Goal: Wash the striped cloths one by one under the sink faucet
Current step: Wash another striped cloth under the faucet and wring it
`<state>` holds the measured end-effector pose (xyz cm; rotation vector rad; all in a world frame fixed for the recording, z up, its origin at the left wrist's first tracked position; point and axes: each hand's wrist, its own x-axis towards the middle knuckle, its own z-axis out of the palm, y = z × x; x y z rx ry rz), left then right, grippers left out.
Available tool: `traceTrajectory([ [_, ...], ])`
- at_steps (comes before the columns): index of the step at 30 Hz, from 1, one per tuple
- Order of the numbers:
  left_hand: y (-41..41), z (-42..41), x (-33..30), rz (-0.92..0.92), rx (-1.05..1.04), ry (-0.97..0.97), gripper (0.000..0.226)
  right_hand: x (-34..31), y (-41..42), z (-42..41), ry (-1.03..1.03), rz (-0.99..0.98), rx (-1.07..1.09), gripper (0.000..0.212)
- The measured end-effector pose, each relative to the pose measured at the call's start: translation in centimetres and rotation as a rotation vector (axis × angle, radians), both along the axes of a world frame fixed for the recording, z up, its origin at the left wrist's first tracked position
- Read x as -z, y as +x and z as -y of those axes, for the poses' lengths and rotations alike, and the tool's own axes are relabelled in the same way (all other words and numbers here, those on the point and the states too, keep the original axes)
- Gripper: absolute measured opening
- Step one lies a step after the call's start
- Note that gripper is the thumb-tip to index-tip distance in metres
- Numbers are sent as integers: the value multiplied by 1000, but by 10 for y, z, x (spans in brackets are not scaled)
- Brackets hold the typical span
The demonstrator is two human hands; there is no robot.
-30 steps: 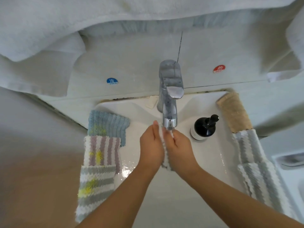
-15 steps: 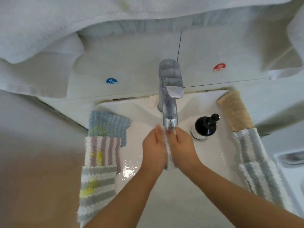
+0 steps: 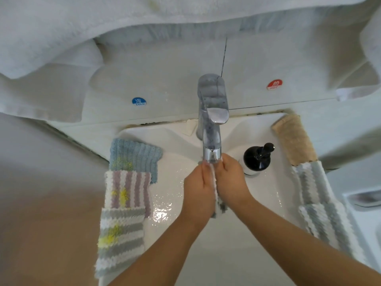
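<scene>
1. The cloth [image 3: 217,195] pressed between the left hand [image 3: 199,195] and right hand [image 3: 232,183] is mostly hidden; only a thin edge shows
2. The faucet [image 3: 212,120] spout covers the fingertips
3. The tray [image 3: 365,200] at right is cut off and blurred
4. The gray striped cloth [image 3: 120,240] runs off the bottom

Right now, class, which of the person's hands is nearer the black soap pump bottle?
The right hand is nearer, just beside the black soap pump bottle. The left hand lies beyond the cloth pressed between them.
</scene>
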<state>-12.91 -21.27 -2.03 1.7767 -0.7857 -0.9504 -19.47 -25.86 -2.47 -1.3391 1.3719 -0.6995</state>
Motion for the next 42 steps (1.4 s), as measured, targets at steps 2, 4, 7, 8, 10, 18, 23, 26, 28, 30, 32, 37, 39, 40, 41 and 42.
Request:
traceTrajectory([
  [2,3,1,-2,-6,1,8,40,1,-1,0,19,15,-33,36],
  [4,19,8,-3,-39,-37,11,45,-3,-4,-18,61,50,-108,39],
  [7,42,16,-6,-60,75,82,55,-8,-11,-36,132,114,-96,46],
  [8,48,17,-8,-68,125,106,54,-7,-15,-34,182,146,-21,47],
  [10,60,17,-12,-123,191,143,47,-4,-23,-28,242,183,80,40],
  [18,90,14,-11,-329,514,229,30,-1,-31,-8,127,238,-121,24],
  [23,100,9,-14,-273,621,250,33,-11,-21,2,166,-50,-442,45],
  [26,105,6,-13,-283,572,255,33,-17,-17,3,174,13,-456,38],
  [28,105,2,-9,-351,476,291,37,-21,-16,4,289,166,-406,27],
  [30,101,-5,-5,-527,356,334,40,-21,-15,4,381,262,-341,28],
  [32,95,-13,1,-813,224,343,45,-20,-13,4,406,329,-246,25],
  [37,81,-27,16,-1374,74,207,74,-16,-12,2,476,497,-42,20],
  [39,75,-26,18,-1333,113,151,74,-16,-14,1,476,510,-21,24],
  [40,73,-25,18,-1258,123,126,73,-16,-14,0,470,516,-18,26],
  [41,71,-23,18,-1165,128,90,69,-16,-15,-1,460,518,-14,29],
  [42,69,-22,15,-1084,130,47,60,-16,-16,-2,451,517,-11,31],
])
